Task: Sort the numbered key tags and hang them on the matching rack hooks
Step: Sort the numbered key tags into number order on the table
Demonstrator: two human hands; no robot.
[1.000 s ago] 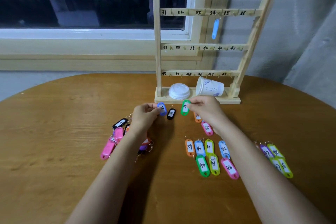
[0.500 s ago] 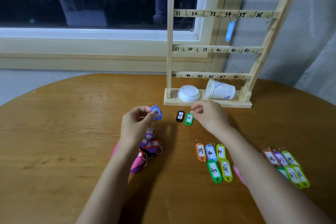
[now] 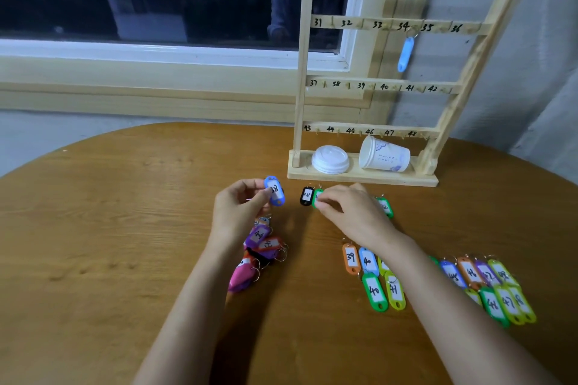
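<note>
blue tag 38 point(image 3: 274, 191) sits pinched in your left hand point(image 3: 240, 212) above the table point(image 3: 125, 228), right hand point(image 3: 350, 212) pinches the green tag point(image 3: 315, 201) beside the black tag point(image 3: 306, 196) by the rack point(image 3: 301, 72): sorting step, next set 38 alongside.

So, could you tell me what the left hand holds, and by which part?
The left hand pinches a blue plastic key tag marked 38 by its upper-left edge.

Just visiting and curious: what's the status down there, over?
Left hand pinches blue tag 38. Right hand pinches green tag beside black tag. Hook 38 bare, nothing blocking.
</note>
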